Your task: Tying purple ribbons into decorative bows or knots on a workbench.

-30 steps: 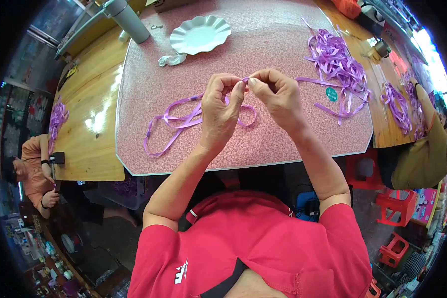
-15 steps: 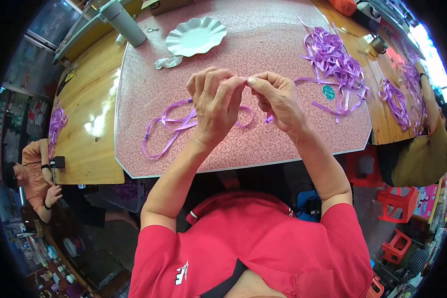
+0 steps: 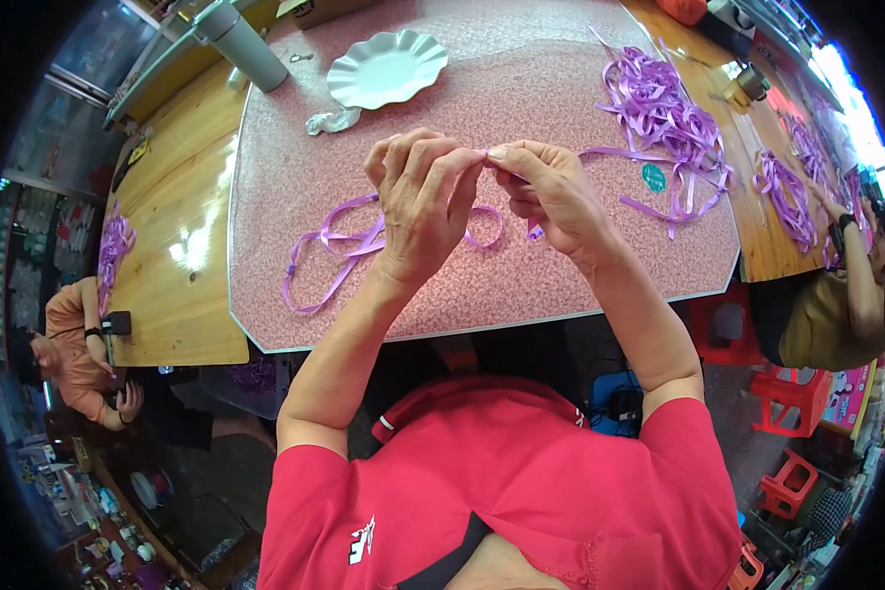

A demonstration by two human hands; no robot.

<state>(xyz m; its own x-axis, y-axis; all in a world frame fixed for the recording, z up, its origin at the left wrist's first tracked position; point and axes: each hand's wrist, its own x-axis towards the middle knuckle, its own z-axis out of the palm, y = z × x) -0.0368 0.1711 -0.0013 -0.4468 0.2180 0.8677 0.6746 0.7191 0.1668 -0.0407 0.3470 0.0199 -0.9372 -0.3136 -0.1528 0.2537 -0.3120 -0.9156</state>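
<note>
My left hand (image 3: 421, 205) and my right hand (image 3: 553, 199) meet fingertip to fingertip above the pink-patterned tabletop (image 3: 551, 280). Both are closed in a pinch on a purple ribbon, of which only a tiny bit shows between the fingertips. Below and to the left of my left hand, a looped purple ribbon (image 3: 352, 248) lies on the table and passes behind that hand. A short ribbon end (image 3: 534, 233) shows beneath my right hand. The curled fingers hide most of what they grip.
A heap of purple ribbons (image 3: 649, 98) lies at the far right, beside a round green tag (image 3: 653, 177). Farther back stand a scalloped white plate (image 3: 388, 69), a crumpled white wrapper (image 3: 332, 121) and a grey tumbler (image 3: 241, 47). People sit at wooden tables on both sides.
My hands keep their pinch at nearly the same place, with only slight shifts. At the right, another person's arm has moved toward the ribbons; the person at left has lowered a hand.
</note>
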